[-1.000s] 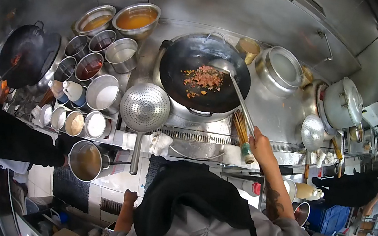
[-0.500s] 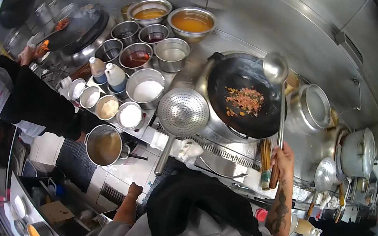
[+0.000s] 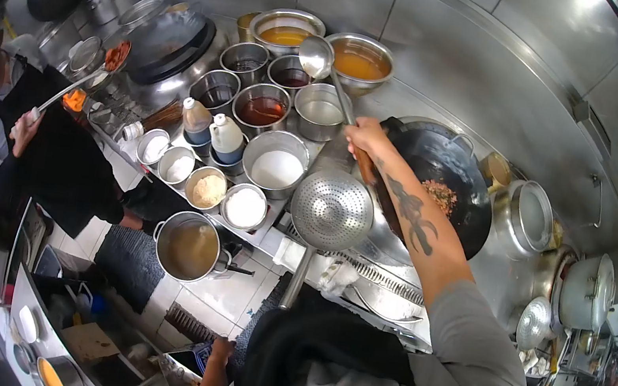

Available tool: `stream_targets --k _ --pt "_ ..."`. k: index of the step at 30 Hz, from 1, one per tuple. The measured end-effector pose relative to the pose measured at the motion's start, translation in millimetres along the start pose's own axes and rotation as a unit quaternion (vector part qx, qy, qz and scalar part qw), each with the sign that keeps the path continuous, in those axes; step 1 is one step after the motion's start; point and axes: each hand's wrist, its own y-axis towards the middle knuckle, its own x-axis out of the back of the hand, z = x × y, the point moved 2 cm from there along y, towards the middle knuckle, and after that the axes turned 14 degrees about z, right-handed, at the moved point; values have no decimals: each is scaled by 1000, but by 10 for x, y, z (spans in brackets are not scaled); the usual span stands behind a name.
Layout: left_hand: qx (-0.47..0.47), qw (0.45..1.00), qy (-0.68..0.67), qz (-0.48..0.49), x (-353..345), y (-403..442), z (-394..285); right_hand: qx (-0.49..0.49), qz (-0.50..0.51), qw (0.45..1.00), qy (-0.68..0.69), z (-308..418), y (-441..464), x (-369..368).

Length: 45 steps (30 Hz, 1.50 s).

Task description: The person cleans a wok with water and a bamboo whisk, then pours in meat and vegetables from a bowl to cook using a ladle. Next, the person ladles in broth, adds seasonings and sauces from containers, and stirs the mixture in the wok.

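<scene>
My right hand [image 3: 366, 139] is wrapped round the handle of a long ladle [image 3: 316, 57], whose bowl is over the back row of metal containers, near the bowl of orange liquid [image 3: 357, 60]. Under my forearm, the black wok [image 3: 475, 178] holds small reddish pieces of food [image 3: 440, 197]. Low in the view, my left hand [image 3: 223, 348] hangs beside my body, near a dark object with a light surface; its fingers are too small to make out.
A perforated strainer [image 3: 332, 211] lies left of the wok. Tubs of white powder [image 3: 244, 207] and two bottles [image 3: 227, 139] stand further left. A pot of brown liquid [image 3: 189, 245] is below them. At far left, a co-worker [image 3: 52, 147] holds a long utensil with red food.
The ladle has left the wok and swung left over the containers with my right hand. The view has turned left. The co-worker's red food has been lifted on a utensil.
</scene>
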Motion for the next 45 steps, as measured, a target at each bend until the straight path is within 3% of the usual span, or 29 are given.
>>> stream_targets --k 3,5,6,9,11,12,15,19,22,23,26,28,29,32,33,36,37,39,42,44,45 --pt "-2 1000 22 16 -117 -298 -124 -35 -28 993 -105 31 490 -252" --pt "3 998 -39 -57 -299 -420 -206 -46 -32 985 -162 75 622 -357" --pt "6 993 -69 -93 -364 -470 -253 -55 -26 983 -171 73 669 -390" --pt "7 996 -48 -73 -509 -543 -349 -74 -3 983 -166 64 796 -438" --pt "-17 988 -68 -136 -452 -555 -378 -78 23 989 -122 55 856 -401" --pt "-29 983 -77 -167 -393 -559 -399 -89 40 993 -64 66 882 -379" --pt "56 996 -9 -73 -343 -454 -386 -120 118 978 120 201 762 -275" --pt "-9 992 -52 -116 -195 -335 -181 -20 249 848 468 319 491 49" --pt "-25 995 -26 -88 147 -246 -93 -4 268 788 554 334 30 386" --pt "-14 997 -1 -74 246 -220 -101 13 231 799 555 317 -216 469" --pt "1 997 2 -81 91 17 8 50 198 851 484 118 -981 762" --pt "-23 997 12 -78 -4 81 -1 23 125 887 444 37 -1605 891" --pt "17 997 37 -68 110 66 -126 8 88 902 423 -54 -1882 962" --pt "-40 996 70 -36 -48 206 -236 -1 10 942 334 -506 -2541 1193" --pt "-14 997 76 -32 -121 222 -321 -5 -23 946 323 -605 -2761 1227" --pt "1 999 -13 -43 -252 368 -510 -77 -67 976 191 -1049 -3238 1395" --pt "5 989 -141 -43 -354 329 -585 -68 -69 987 127 -1127 -3404 1430" --pt "112 925 -362 -20 166 99 -1080 -43 -96 994 22 -1287 -3710 1469" --pt "4 990 -142 -17 -31 92 -1245 -16 -128 988 -84 -1348 -4126 1491" --pt "98 960 -259 -37 -376 111 -1231 3 -158 964 -212 -1292 -4328 1486" --pt "144 937 -315 -47 -530 13 -1188 71 -199 936 -280 -1334 -4374 1444"
